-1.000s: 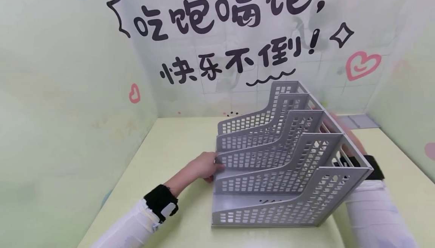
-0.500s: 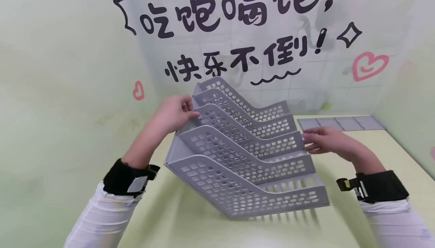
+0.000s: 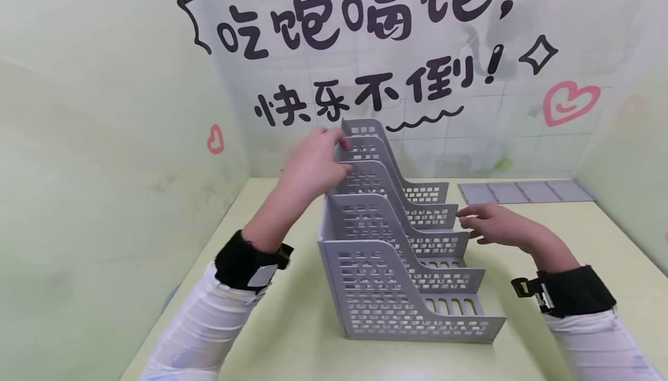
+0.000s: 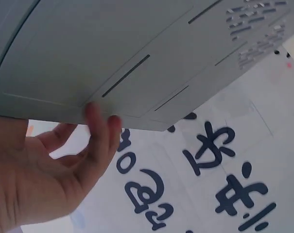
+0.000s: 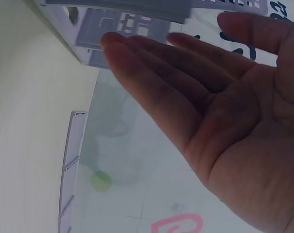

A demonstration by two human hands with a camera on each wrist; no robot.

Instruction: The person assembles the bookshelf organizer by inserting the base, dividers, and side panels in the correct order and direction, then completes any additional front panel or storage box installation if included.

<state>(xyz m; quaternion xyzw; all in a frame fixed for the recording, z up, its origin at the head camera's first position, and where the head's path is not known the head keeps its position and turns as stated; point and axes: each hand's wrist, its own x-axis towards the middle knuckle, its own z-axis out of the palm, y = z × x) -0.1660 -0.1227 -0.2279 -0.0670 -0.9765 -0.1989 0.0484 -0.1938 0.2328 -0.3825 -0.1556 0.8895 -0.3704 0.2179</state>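
A grey plastic file rack (image 3: 365, 288) with several upright perforated dividers stands on the table in the head view, its tall back to the left and low front to the right. My left hand (image 3: 315, 163) holds the top edge of the tall back, fingers bent over it. In the left wrist view the fingers of this hand (image 4: 74, 170) are at the edge of the slotted grey panel (image 4: 122, 53), partly blurred. My right hand (image 3: 503, 227) is beside the low front, fingertips close to the divider ends. Its palm (image 5: 224, 116) faces the right wrist camera with fingers extended.
A flat grey panel (image 3: 527, 191) with raised ridges lies at the back right of the pale table (image 3: 282, 317). Behind it rises a wall (image 3: 323, 68) with large black lettering. Side walls border the table left and right.
The file rack has been turned round, its tall back swinging from right to left, then lowered from a tilt to upright. My left hand moved to the back's top, the right to the front.
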